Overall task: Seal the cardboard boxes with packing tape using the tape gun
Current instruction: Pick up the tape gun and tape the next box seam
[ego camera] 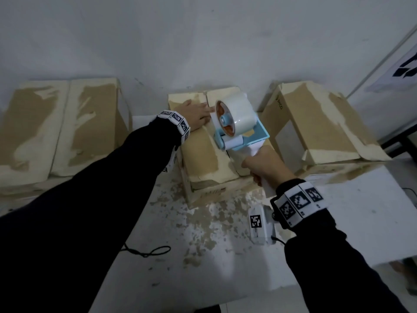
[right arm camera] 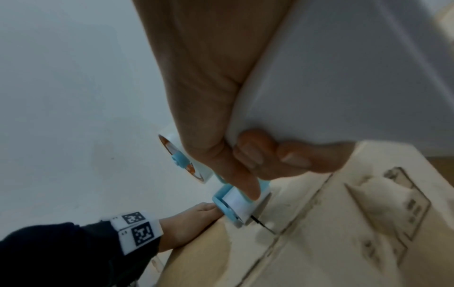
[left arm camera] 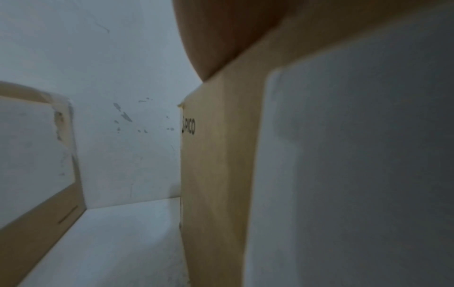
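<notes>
A worn cardboard box [ego camera: 203, 159] stands in the middle of the white table, its top flaps closed. My left hand [ego camera: 196, 116] lies flat on its far left flap, fingers straight; in the left wrist view the palm [left arm camera: 221, 38] rests on the box edge [left arm camera: 216, 155]. My right hand [ego camera: 264, 166] grips the white handle of the blue tape gun [ego camera: 239, 129], which carries a pale tape roll [ego camera: 234, 114] and sits tilted above the box's middle seam. In the right wrist view my fingers [right arm camera: 270, 155] curl round the handle [right arm camera: 343, 77], and the gun's roller [right arm camera: 236, 205] is near the box top [right arm camera: 307, 233].
A second box [ego camera: 56, 127] stands at the far left and a third [ego camera: 316, 123] at the right, both against the white wall. Torn paper flecks cover the table [ego camera: 203, 233] in front. A black cord [ego camera: 149, 251] lies near the left sleeve.
</notes>
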